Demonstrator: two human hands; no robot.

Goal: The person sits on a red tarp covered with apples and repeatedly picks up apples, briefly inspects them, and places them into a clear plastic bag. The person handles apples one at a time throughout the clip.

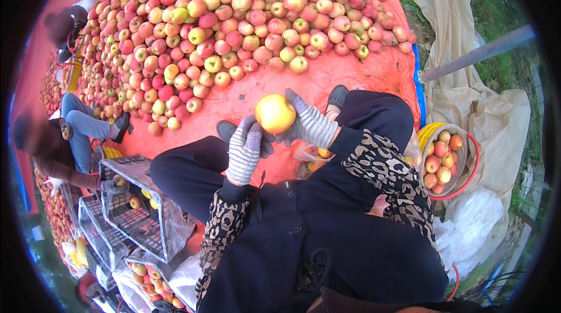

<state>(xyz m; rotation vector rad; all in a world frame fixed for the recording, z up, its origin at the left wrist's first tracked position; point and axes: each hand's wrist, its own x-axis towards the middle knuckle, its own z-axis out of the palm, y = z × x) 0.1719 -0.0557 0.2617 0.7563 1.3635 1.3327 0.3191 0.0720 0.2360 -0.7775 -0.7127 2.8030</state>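
Observation:
A yellow apple (275,114) with an orange blush is held up between my two gloved hands, above the red sheet and in front of my crossed legs. My left hand (248,145), in a striped grey-white glove, has its fingers closed against the apple's lower left side. On the other side my right hand (308,122), gloved alike, grips the apple with its fingers at the top right and lower right. Under my right wrist, a clear plastic bag with several apples (316,165) shows in part; my arm and leg hide the remainder.
A large heap of red and yellow apples (234,21) covers the far sheet (251,94). At right stands a yellow bucket (428,133) of apples beside a metal pole (476,54). Plastic-lined crates (137,196) sit at left, where another person (58,149) reaches into one.

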